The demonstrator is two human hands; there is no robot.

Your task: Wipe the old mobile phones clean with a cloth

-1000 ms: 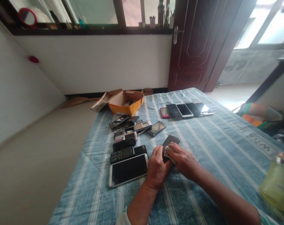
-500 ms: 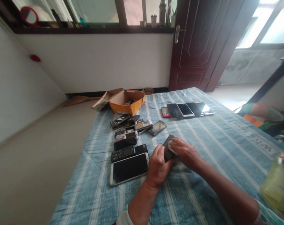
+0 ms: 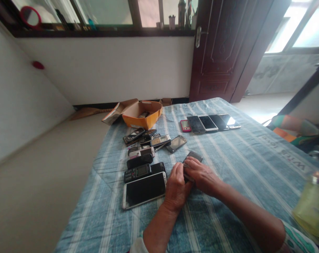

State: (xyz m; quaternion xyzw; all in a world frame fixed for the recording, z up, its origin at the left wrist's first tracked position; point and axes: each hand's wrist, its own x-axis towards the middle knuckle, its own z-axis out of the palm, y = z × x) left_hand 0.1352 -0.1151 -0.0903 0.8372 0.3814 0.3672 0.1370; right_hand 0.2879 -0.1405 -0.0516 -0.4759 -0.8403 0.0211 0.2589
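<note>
A dark phone (image 3: 195, 155) rests between my two hands, low over the bed, only its far end showing. My left hand (image 3: 177, 186) is closed round the phone's near left edge. Across the phone's face lies my right hand (image 3: 203, 175), fingers bent together and pressing down. The wad of white cloth under those fingers is nearly covered now. Left of my hands sits a large white-framed smartphone (image 3: 145, 190), screen up. Beyond it are a black keypad phone (image 3: 137, 172) and a pile of older phones (image 3: 159, 140). A grey touchscreen phone (image 3: 176, 143) lies just past my hands.
An open orange cardboard box (image 3: 149, 119) with phones inside stands at the bed's far left edge. Several smartphones (image 3: 208, 123) lie in a row at the far side, beside a small red phone (image 3: 185, 125). A bottle of yellow liquid (image 3: 313, 207) is at the right.
My right hand has slid left and nearer along the phone, covering the cloth and baring the phone's far end. The left hand keeps its hold in nearly the same place.
</note>
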